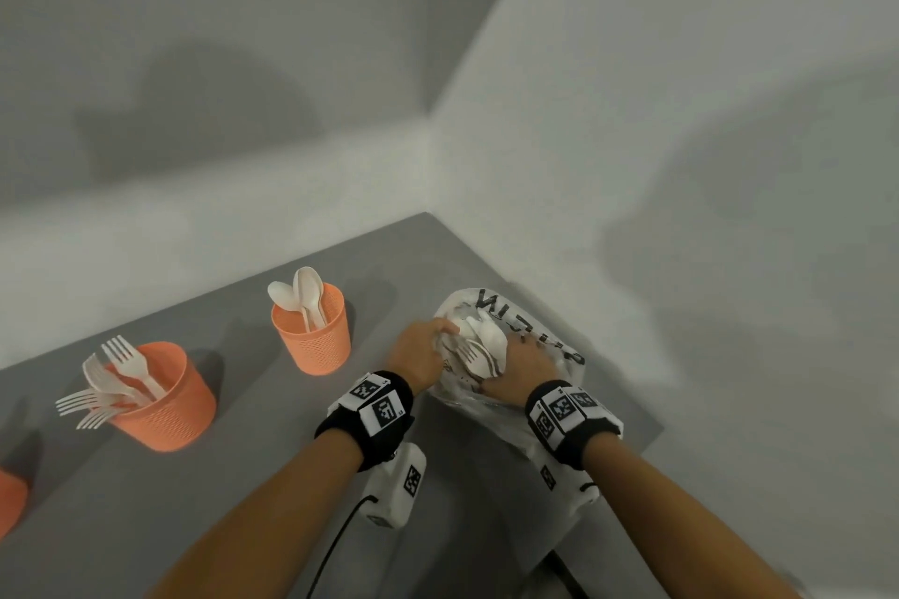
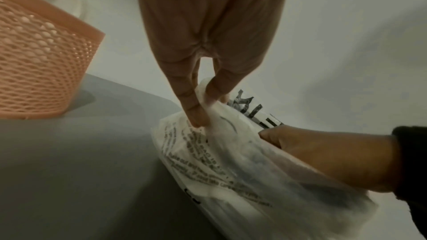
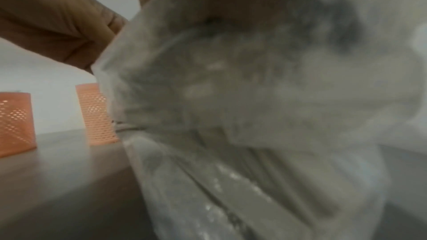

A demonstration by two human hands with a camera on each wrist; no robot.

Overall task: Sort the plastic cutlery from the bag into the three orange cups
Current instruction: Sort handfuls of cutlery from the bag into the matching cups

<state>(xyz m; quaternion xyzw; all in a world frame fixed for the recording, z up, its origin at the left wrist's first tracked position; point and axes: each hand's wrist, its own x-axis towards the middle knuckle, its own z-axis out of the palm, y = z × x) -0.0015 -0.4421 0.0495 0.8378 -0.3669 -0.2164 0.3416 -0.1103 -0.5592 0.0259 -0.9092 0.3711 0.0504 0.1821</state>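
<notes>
Clear plastic bag (image 1: 515, 355) with black print lies on the grey table (image 1: 233, 501), near the table's far right corner by the wall. All places below are taken from the bag.

Left hand (image 1: 421, 358) at the bag's left edge, thumb and finger pinching a fold of the film, seen clearly in the left wrist view (image 2: 196, 114). Right hand (image 1: 520, 367) is inside the bag mouth, under the film; fingers hidden, so cannot tell if it grips anything. Right wrist view is mostly blurred film (image 3: 254, 98).

White cutlery (image 1: 479, 348) bunched inside the bag between the two hands; a fork head and a spoon bowl show through.

Left of the bag, nearest: orange mesh cup (image 1: 314, 336) with spoons (image 1: 301, 294) standing bowl up. Farther left: second orange cup (image 1: 168, 399) with forks (image 1: 114, 384), tines up, some leaning out over the rim. Farthest left, cut by the picture edge: third orange cup (image 1: 9, 501), contents not visible.

Both wrists wear black bands with white marker tags (image 1: 384, 409).
</notes>
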